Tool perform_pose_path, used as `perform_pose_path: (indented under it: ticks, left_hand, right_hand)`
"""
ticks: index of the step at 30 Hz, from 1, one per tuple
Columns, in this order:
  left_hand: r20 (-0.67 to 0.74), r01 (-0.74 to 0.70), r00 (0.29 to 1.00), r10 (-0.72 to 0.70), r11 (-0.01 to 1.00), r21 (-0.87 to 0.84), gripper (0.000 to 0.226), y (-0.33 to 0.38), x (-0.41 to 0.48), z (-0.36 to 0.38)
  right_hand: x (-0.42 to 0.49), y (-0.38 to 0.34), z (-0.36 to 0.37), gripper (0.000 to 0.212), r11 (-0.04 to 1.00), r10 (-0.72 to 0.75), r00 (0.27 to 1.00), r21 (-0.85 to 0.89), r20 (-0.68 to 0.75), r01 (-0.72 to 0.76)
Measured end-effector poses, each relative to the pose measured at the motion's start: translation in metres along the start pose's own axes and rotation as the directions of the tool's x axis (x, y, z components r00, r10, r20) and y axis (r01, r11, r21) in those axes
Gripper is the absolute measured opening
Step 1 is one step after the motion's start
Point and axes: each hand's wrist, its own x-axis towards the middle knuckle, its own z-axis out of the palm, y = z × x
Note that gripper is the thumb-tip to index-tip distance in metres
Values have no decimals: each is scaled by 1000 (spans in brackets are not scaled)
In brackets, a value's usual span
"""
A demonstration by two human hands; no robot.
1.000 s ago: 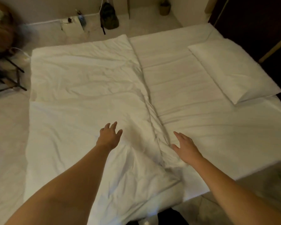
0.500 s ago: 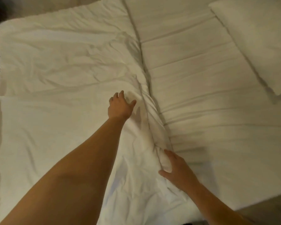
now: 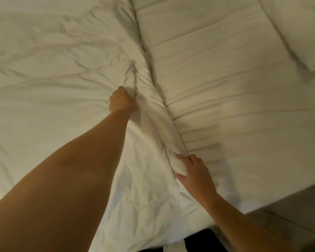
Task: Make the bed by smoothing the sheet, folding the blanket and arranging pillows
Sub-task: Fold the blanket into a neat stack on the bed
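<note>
Gripping blanket (image 3: 62, 60), left hand (image 3: 121, 101) fingers hidden, right hand (image 3: 195, 174) pinching it, pillow (image 3: 298, 30) cropped.

**What your view leaves out**

Your left hand (image 3: 121, 100) buries its fingers in a bunched fold of the blanket (image 3: 62, 73), so you see only its back and knuckles. At your right hand (image 3: 195, 174), the blanket's rolled edge covers the palm side between thumb and fingers. The blanket itself runs off the left, top and bottom edges. The pillow (image 3: 298, 30) is blurred and cut by the top and right edges. A dark shape (image 3: 202, 241) at the bottom edge is too cropped to identify.
</note>
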Motion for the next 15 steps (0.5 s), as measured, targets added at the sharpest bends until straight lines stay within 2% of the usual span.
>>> perform_pose_path:
  ticks: [2,4,9,11,15]
  left_hand:
    - [-72,20,997,-26,996,-85,25,-8,-3,-12]
    - [-144,35,988,-62,982,-184,20,-17,-7,-27]
    - [-239,27,961,-137,910,-414,18,-51,-20,-70]
    - [-229,38,959,-168,875,-482,13,-68,-24,-82]
    - [-233,31,953,-193,828,-560,34,-101,-29,-99]
  right_hand:
    - [-5,-6,-4,65,997,-17,995,-74,-99,10]
    - [-11,-13,-6,64,996,-45,985,-89,-167,31]
    - [-23,-25,4,67,987,-80,997,-142,-9,78]
    - [-26,-26,8,67,980,-96,994,-178,-42,88]
    - [-32,-40,18,59,949,-254,949,-239,-185,208]
